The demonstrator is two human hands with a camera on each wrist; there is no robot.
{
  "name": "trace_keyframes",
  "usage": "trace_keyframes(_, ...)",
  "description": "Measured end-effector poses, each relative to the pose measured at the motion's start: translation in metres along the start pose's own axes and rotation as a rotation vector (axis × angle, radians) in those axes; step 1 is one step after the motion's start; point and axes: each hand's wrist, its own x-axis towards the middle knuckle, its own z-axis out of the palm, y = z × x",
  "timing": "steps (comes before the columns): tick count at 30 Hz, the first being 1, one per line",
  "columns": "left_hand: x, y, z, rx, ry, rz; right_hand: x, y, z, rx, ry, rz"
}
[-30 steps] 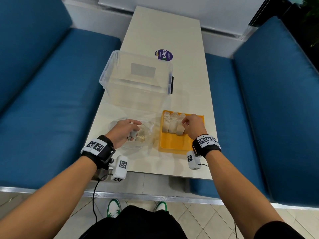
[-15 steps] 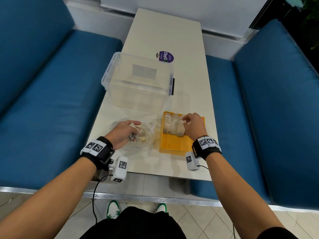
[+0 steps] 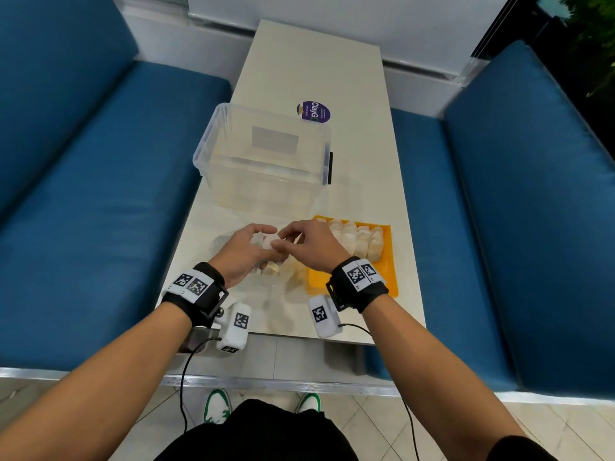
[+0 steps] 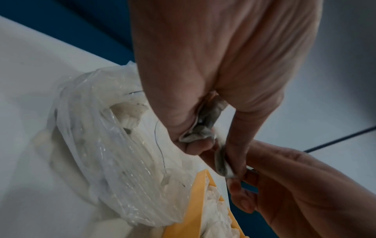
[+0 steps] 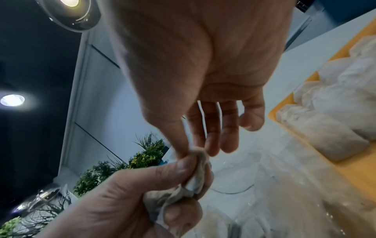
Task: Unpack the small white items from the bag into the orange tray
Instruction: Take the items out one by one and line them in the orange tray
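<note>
Two hands share one white item above the bag: our left hand grips it, right hand pinches its end. Tugging unevenly could drop it short of the tray beside our right hand.

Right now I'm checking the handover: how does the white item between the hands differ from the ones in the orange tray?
The held white item is crumpled and up above the bag, pinched by the left hand and right hand. The tray items lie side by side in a row in the orange tray, untouched. All look white and soft.
</note>
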Motion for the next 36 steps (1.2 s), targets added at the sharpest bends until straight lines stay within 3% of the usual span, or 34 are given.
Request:
trace_keyframes(8, -0.003, 0.000, -0.005, 0.074, -0.001, 0.049, -0.001, -0.007, -0.005, 0.265, 0.113, 0.025)
trace_keyframes(15, -0.004, 0.000, -0.002, 0.291, 0.015, 0.115, -0.002, -0.007, -0.007, 0.151, 0.138, -0.005)
trace_keyframes(21, -0.001, -0.005, -0.002, 0.316, 0.021, 0.119, -0.007, -0.007, -0.018, 0.093, 0.191, -0.065)
trace_keyframes(27, 0.004, -0.011, -0.004, 0.275, 0.135, 0.010, -0.017, 0.021, -0.058, 0.000, 0.220, -0.008)
trace_keyframes(32, 0.007, -0.011, -0.005, 0.187, 0.178, -0.052, -0.027, 0.071, -0.088, -0.200, 0.164, 0.149)
trace_keyframes(36, 0.008, -0.012, -0.003, 0.181, 0.174, -0.060, -0.035, 0.099, -0.093, -0.349, -0.030, 0.244)
